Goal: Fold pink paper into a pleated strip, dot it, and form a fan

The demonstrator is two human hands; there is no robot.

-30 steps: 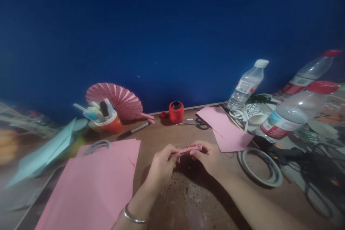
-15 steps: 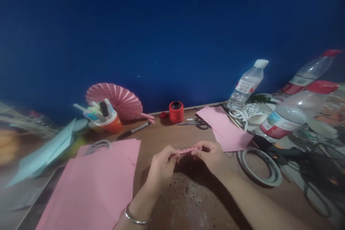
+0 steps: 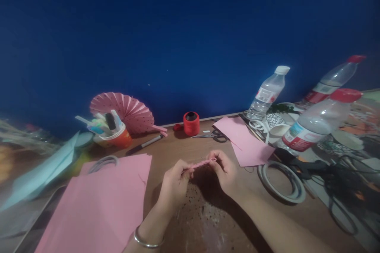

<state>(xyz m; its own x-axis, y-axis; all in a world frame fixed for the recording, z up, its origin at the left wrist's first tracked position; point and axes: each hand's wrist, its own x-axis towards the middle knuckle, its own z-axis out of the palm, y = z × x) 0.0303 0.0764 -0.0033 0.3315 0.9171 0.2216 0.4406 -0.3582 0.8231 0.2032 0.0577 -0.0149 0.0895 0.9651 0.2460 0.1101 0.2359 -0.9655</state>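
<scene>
A narrow strip of folded pink paper (image 3: 200, 164) is held between my two hands, above the brown table (image 3: 204, 213). My left hand (image 3: 175, 180) pinches its left end between thumb and fingers. At the other end, where the paper shows a small loop-like fold, my right hand (image 3: 224, 172) grips it. Small dark specks lie scattered on the table below. Left of my left hand is a stack of pink paper sheets (image 3: 101, 205). Beyond my hands lie black-handled scissors (image 3: 218, 136) and a red thread spool (image 3: 191, 123).
A pleated pink fan (image 3: 124, 110) leans behind a cup of pens (image 3: 118, 137), near a marker (image 3: 145, 144). To the right are a pink sheet (image 3: 245, 142), tape rolls (image 3: 282, 182), a white-capped bottle (image 3: 268, 93) and a red-capped bottle (image 3: 317, 122). A blue wall (image 3: 190, 39) rises behind.
The folded paper is tilted more, its right end higher, and more of it shows between my hands. My right hand has shifted slightly up. The whole view has moved a little.
</scene>
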